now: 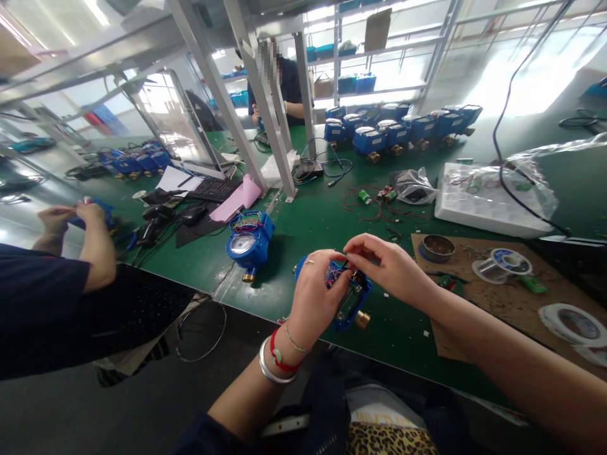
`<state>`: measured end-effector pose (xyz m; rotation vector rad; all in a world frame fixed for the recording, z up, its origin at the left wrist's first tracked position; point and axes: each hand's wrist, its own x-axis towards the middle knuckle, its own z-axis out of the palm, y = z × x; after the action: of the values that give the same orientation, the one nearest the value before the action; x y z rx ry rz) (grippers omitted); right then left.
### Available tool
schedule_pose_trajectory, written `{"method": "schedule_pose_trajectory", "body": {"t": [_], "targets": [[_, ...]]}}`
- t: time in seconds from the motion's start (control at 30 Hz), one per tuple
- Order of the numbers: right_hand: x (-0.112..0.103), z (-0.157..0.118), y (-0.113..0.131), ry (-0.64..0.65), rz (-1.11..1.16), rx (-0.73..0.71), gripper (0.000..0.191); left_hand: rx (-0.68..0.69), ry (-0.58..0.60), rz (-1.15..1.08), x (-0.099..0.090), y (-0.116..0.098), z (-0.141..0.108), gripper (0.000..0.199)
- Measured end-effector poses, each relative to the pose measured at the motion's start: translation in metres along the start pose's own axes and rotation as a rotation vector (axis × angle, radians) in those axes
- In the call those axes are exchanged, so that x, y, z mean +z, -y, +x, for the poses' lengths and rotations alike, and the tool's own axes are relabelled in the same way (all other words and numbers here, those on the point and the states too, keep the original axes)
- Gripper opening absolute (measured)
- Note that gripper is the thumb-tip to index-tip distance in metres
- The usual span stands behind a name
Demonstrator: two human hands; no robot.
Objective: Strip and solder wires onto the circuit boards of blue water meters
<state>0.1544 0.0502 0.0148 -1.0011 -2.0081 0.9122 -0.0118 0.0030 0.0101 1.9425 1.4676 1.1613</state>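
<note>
While my left hand (313,291) and right hand (389,268) meet, fingers curled in, over the open blue meter housing (353,304) near the desk (298,237) edge, I can't tell whether they're gripping anything. Wiring (334,273) fills it; a brass fitting (363,320) sticks out. Off right, a round tin (435,258) holds brown stuff (437,244), and a white foam tray (486,219) carries green bits (473,184) under crinkly plastic (544,188). Rear meters' (372,142) labels are too blurry to read.

The head view faces forward, down onto the bench (308,224).
</note>
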Motion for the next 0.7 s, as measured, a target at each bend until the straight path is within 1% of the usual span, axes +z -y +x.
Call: {"method": "schedule_pose_trajectory", "body": {"t": [0.07,0.23,0.37,0.43,0.57,0.7], "targets": [[-0.002,0.0,0.001,0.012,-0.018,0.009,0.011,0.003,0.0,0.033,0.002,-0.002,0.002,0.008],[-0.006,-0.002,0.001,-0.004,-0.095,0.006,0.013,-0.042,0.033,0.043,0.005,0.003,0.004,0.008],[-0.006,-0.003,-0.004,-0.018,-0.137,-0.069,0.014,0.013,0.021,0.092,0.003,0.011,0.003,0.013],[-0.007,-0.002,-0.006,-0.029,-0.132,-0.108,0.013,0.019,0.027,0.097,0.001,0.013,0.002,0.013],[-0.007,0.0,-0.008,-0.026,-0.106,-0.148,0.013,-0.051,0.066,-0.054,0.0,0.01,0.004,0.009],[-0.007,-0.001,-0.003,-0.031,-0.099,-0.178,0.016,-0.104,0.06,-0.168,0.003,0.004,0.008,0.004]]}}
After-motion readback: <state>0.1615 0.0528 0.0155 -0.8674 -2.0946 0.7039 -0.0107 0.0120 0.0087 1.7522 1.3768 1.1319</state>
